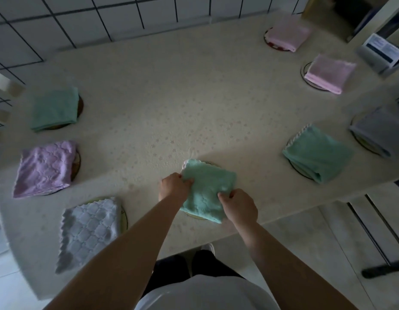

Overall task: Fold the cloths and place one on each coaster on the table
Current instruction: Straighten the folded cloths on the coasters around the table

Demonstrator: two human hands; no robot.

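Both hands pinch 1 folded green cloth: the left hand grips its left edge, the right hand its near edge, over a coaster peeking out beneath.

Green cloth: soft plush terry, matt, embossed pattern, scalloped edge showing. Lilac cloth and grey cloth: same matt fleece, quilted relief showing. Table: covering looking matt, finely textured, faint floral print. Wall tiles: smooth, slightly glossy, dark grout.
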